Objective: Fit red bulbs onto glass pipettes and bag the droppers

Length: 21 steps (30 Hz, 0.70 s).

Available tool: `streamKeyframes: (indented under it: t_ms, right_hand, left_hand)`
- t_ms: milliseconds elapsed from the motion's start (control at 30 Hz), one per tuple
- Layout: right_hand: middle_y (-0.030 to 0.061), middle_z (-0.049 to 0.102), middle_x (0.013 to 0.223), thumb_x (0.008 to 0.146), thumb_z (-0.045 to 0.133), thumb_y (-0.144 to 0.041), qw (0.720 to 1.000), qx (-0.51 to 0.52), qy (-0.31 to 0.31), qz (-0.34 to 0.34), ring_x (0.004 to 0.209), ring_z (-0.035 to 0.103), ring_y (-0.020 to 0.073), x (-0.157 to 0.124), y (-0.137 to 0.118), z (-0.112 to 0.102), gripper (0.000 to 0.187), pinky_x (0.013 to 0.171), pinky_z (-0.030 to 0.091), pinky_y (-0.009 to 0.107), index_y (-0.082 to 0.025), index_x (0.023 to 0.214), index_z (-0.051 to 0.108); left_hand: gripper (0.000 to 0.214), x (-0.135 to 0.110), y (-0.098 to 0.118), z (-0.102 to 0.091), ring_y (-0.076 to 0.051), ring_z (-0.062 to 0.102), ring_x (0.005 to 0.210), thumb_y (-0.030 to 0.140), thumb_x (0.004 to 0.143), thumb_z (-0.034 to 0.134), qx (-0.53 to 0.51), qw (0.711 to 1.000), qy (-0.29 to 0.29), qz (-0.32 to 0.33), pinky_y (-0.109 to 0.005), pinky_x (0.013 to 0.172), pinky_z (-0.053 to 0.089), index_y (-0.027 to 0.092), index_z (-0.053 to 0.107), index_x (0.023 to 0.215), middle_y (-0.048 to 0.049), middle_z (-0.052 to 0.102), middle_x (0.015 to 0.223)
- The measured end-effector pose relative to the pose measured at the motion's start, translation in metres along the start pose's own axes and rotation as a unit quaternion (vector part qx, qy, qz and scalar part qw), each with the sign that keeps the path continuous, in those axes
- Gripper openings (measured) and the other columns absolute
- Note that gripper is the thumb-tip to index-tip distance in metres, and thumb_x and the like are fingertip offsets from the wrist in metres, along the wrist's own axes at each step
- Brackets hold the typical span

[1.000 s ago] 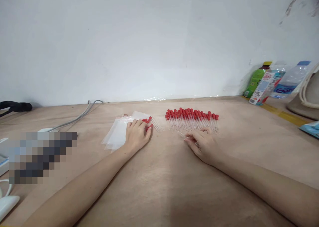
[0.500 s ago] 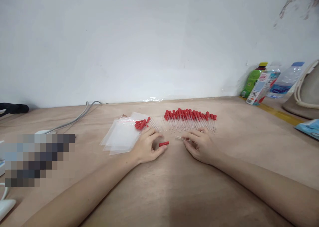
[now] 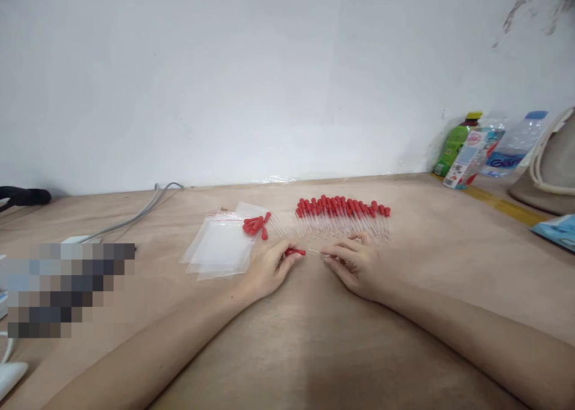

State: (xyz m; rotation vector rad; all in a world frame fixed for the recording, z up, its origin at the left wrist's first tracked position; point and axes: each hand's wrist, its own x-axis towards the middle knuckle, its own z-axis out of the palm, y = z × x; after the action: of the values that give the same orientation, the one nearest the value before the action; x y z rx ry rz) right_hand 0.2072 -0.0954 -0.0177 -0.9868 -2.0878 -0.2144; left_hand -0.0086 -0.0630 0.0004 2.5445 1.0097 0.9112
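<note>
My left hand (image 3: 269, 267) pinches a small red rubber bulb (image 3: 295, 252) just above the wooden table (image 3: 314, 338). My right hand (image 3: 354, 265) pinches a thin clear glass tube (image 3: 317, 253), whose end points at the bulb. The two parts nearly meet between my hands. Behind my left hand lie a small heap of loose red bulbs (image 3: 255, 225) and a stack of clear plastic bags (image 3: 220, 248). A row of several red-capped droppers (image 3: 344, 215) lies behind my right hand.
Bottles (image 3: 476, 149) stand at the back right by the white wall, beside a beige bag (image 3: 554, 170) and a blue packet (image 3: 557, 230). A grey cable (image 3: 135, 215) runs along the left, near white devices and a blurred patch.
My left hand left the bulb heap, picked up one red bulb and brought it toward the centre. My right hand lifted a glass tube toward it.
</note>
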Motion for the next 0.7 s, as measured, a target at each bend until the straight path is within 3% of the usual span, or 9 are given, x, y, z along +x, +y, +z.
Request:
streamKeyframes:
  t_ms: [367,700]
  right_hand:
    - [0.0017,0.063,0.078,0.085,0.046,-0.025,0.998,0.046,-0.027,-0.022,0.068,0.054,0.0104,0.0009,0.0014,0.0081,0.017,0.076,0.034,0.032,-0.021,0.093,0.061]
    - [0.002,0.061,0.078,0.084,0.045,-0.018,0.996,0.031,-0.084,-0.028,0.064,0.047,0.0111,0.0095,0.0005,-0.0013,0.022,0.064,0.033,0.028,-0.023,0.093,0.065]
  left_hand:
    - [0.015,-0.0024,0.0,0.003,-0.012,0.054,0.065,0.028,0.084,0.048,-0.081,0.996,-0.025,-0.041,-0.023,0.06,0.043,0.017,0.057,0.088,0.0005,0.061,0.076]
    - [0.012,-0.0064,-0.0017,0.0025,-0.011,0.057,0.068,0.021,0.083,0.049,-0.078,0.996,-0.041,-0.012,-0.021,0.063,0.045,0.018,0.06,0.085,0.0006,0.064,0.077]
